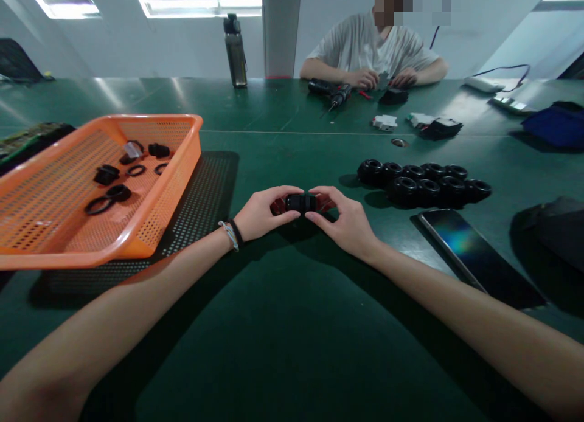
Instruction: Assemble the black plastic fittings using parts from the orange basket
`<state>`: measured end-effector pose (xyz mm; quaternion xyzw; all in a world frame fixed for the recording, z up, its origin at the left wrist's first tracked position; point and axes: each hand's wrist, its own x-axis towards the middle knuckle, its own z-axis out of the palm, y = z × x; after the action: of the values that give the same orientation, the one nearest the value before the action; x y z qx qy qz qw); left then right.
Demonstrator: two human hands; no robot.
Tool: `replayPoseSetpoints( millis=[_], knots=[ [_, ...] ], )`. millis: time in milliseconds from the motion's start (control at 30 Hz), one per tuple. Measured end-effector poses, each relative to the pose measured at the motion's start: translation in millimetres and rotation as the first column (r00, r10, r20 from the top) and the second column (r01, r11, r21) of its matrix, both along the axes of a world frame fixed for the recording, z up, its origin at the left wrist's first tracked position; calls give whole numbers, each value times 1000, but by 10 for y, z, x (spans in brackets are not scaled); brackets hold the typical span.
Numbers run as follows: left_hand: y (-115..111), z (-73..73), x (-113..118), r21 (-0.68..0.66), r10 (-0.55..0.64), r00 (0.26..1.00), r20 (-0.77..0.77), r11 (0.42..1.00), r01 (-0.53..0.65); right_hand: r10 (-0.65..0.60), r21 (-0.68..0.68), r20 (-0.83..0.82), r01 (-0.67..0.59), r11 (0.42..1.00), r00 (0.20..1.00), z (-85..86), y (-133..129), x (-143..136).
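Between my hands, just above the green table, is a small black cylindrical part. My left hand pinches its left end between thumb and fingers. The right end is gripped the same way by my right hand. Whether the part is one piece or two cannot be made out. To the right, several black round parts stand grouped in rows. At the left, an orange basket holds several loose black rings and caps.
A phone lies right of my right hand, with a dark object beyond it. Across the table, a person handles small parts near a power drill. A bottle stands at the far edge.
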<state>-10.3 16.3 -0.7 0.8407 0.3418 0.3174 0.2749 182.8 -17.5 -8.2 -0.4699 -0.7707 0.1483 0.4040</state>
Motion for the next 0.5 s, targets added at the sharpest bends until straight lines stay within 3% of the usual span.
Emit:
replayPoseSetpoints(
  millis=[200, 500],
  knots=[
    [-7, 14, 2, -46, -2, 1000, -11, 999, 1, 66, -18, 2, -66, 998, 998, 10, 2, 14],
    [12, -13, -13, -60, -35, 999, 5, 998, 36, 42, -28, -9, -42, 999, 999, -4, -3, 5]
  ],
)
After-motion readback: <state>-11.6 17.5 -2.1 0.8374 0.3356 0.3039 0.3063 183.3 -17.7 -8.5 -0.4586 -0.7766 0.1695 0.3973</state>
